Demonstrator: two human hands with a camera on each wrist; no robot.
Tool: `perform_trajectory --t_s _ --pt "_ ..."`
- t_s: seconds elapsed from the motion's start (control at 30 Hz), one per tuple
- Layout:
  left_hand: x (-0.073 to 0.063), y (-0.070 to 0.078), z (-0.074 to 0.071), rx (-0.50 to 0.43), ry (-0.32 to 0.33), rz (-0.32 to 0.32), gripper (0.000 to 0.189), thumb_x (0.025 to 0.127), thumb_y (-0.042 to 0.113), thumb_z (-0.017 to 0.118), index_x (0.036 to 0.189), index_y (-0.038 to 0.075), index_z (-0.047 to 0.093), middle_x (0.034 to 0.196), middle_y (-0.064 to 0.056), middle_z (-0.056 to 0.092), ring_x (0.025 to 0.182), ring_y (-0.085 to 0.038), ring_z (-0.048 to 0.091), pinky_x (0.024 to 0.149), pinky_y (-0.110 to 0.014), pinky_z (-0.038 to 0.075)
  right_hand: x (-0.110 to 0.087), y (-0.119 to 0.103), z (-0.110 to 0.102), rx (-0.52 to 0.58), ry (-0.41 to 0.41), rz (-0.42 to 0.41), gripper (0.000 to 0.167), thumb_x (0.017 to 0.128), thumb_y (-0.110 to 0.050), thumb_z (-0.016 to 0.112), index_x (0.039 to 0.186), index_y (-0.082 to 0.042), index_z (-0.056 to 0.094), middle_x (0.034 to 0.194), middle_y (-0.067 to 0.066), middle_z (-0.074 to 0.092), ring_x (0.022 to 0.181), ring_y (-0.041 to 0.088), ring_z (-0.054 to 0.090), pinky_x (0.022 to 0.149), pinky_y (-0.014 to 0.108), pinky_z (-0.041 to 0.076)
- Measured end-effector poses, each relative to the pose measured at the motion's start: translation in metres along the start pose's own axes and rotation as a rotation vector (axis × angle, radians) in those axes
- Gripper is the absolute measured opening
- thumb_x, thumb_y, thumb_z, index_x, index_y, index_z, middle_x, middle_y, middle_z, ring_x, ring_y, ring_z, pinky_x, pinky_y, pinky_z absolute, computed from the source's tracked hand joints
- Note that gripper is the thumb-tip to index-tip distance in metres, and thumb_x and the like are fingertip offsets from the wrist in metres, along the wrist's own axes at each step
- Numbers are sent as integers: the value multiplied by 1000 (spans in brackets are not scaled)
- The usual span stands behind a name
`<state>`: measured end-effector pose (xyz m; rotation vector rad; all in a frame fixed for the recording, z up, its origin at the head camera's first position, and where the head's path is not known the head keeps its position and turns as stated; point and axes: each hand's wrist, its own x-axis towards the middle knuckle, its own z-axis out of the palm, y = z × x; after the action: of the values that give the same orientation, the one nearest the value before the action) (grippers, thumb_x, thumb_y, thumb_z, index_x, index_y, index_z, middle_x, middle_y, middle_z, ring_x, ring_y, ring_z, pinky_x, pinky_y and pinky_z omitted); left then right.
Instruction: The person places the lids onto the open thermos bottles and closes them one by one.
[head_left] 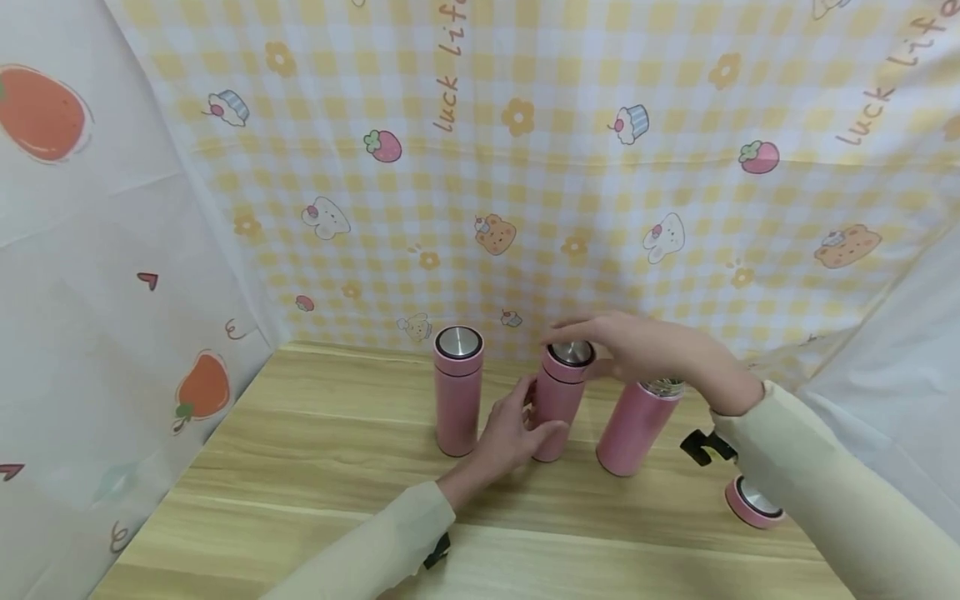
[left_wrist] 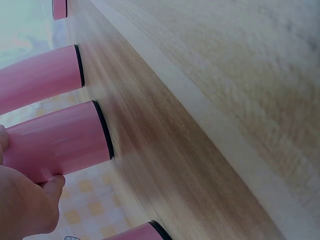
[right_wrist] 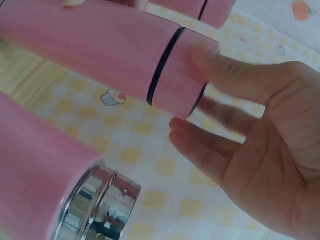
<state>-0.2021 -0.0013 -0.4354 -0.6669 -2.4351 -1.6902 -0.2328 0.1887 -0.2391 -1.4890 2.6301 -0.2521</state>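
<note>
Three pink thermos bottles stand in a row. The middle thermos [head_left: 557,404] has its lid [right_wrist: 182,75] on, pink with a silver top. Around its body my left hand [head_left: 504,435] holds it, thumb on the near side. At its top is my right hand [head_left: 648,346], thumb against the lid's side and fingers reaching round the far side; some fingertips are hidden in the head view. To the left stands a lidded thermos [head_left: 457,412]. The right thermos [head_left: 633,429] has no lid, and its metal neck [right_wrist: 107,200] shows in the right wrist view.
A loose pink lid [head_left: 753,502] with a silver top lies at the right, beside my right sleeve [head_left: 817,475]. The wooden table [head_left: 315,467] meets a yellow checked cloth [head_left: 442,200] at the back. White printed cloth [head_left: 112,242] hangs at the left.
</note>
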Motion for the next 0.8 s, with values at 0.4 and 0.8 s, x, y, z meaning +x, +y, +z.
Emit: perform_trajectory --t_s 0.4,0.8 --pt "0 0 -1 -10 0 4 70 93 28 78 150 9 41 144 -9 54 132 -18 51 102 -35 47 3 -7 -3 19 -32 17 61 84 11 77 139 -11 63 141 8 58 126 25 56 97 40 52" --pt "0 1 0 -9 4 16 68 94 29 77 148 8 42 144 -11 54 131 -21 52 102 -36 48 6 -12 -4 -5 -31 41 59 82 11 79 136 -7 65 133 6 64 117 21 62 91 37 55"
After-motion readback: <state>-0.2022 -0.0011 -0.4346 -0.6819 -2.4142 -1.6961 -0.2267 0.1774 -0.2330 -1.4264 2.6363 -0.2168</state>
